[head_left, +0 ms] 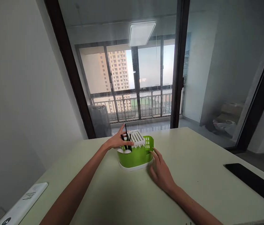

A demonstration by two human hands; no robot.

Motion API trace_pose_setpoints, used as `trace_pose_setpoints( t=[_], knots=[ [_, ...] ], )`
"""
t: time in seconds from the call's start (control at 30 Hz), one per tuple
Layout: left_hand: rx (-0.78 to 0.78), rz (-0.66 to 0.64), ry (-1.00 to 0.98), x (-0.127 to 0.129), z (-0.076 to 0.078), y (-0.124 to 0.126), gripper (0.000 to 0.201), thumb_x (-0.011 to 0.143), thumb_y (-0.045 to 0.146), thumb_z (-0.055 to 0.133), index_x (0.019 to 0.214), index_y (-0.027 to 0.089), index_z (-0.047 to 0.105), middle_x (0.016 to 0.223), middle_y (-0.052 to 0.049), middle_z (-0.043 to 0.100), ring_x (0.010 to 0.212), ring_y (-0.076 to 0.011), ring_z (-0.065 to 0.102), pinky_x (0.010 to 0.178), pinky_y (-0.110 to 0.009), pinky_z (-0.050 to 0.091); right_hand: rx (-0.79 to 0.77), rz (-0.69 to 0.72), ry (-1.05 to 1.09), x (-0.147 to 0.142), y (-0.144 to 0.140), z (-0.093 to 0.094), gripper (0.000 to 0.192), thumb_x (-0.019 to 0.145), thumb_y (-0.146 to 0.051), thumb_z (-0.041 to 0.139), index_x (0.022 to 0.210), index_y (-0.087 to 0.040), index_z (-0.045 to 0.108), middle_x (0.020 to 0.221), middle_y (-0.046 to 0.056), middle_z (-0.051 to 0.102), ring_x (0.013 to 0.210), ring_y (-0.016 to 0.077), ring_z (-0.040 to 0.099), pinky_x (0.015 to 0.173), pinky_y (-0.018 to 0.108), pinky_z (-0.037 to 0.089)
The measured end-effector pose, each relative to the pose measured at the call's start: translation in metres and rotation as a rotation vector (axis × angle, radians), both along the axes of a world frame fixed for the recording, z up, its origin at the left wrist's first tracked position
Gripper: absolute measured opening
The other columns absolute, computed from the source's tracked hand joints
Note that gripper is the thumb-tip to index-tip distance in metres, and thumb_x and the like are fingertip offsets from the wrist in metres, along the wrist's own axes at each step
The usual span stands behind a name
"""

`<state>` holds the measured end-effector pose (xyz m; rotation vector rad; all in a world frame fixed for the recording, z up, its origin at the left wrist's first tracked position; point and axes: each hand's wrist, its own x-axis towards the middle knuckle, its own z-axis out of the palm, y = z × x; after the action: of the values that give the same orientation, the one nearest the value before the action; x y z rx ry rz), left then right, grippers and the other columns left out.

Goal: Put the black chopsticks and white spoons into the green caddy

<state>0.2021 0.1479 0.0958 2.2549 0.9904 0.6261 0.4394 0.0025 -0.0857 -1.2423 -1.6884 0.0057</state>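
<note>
Green cutlery drainer [137, 154] sits mid-counter [204, 187], left hand [117, 141] pinching a black utensil [126, 134] upright in its near compartment while right hand [161, 172] rests open against its side, best kept braced there so the drainer doesn't slide.

Glossy green plastic caddy [135, 156] with white slatted insert, matt pale tabletop [127, 197]

Green caddy [136, 156] upright on table; black utensils [126, 137] inside
</note>
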Motion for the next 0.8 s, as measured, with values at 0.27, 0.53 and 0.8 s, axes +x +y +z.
trace_pose_setpoints(
  t=[0.27,0.53,0.8],
  knots=[
    [0.008,0.156,-0.169,0.014,-0.003,-0.001,0.065,0.080,0.069,0.070,0.125,0.022,0.067,0.118,-0.012,0.073,0.109,-0.0309,0.068,0.089,-0.036,0.055,0.008,-0.018,0.146,0.004,0.004,-0.005,0.040,0.095,-0.021,0.046,0.135,-0.023,0.041,0.136,0.015,0.046,0.111,0.0247,0.061,0.088,0.043,0.059],
    [0.042,0.290,-0.246,0.019,-0.005,0.004,0.052,0.086,0.071,0.058,0.095,0.021,0.070,0.103,-0.010,0.075,0.102,-0.0316,0.066,0.085,-0.036,0.052,-0.009,0.010,0.170,0.004,0.003,-0.004,0.042,0.093,-0.018,0.047,0.134,-0.024,0.042,0.130,0.013,0.048,0.106,0.0236,0.062,0.084,0.040,0.059],
    [-0.168,0.283,-0.560,0.016,-0.005,0.010,0.034,0.095,0.052,0.063,0.086,0.019,0.061,0.104,-0.011,0.077,0.093,-0.0253,0.073,0.088,-0.038,0.056,-0.043,0.025,0.172,0.005,0.001,-0.003,0.039,0.093,-0.017,0.047,0.131,-0.024,0.043,0.125,0.012,0.049,0.103,0.0229,0.061,0.086,0.041,0.058]
  ],
)
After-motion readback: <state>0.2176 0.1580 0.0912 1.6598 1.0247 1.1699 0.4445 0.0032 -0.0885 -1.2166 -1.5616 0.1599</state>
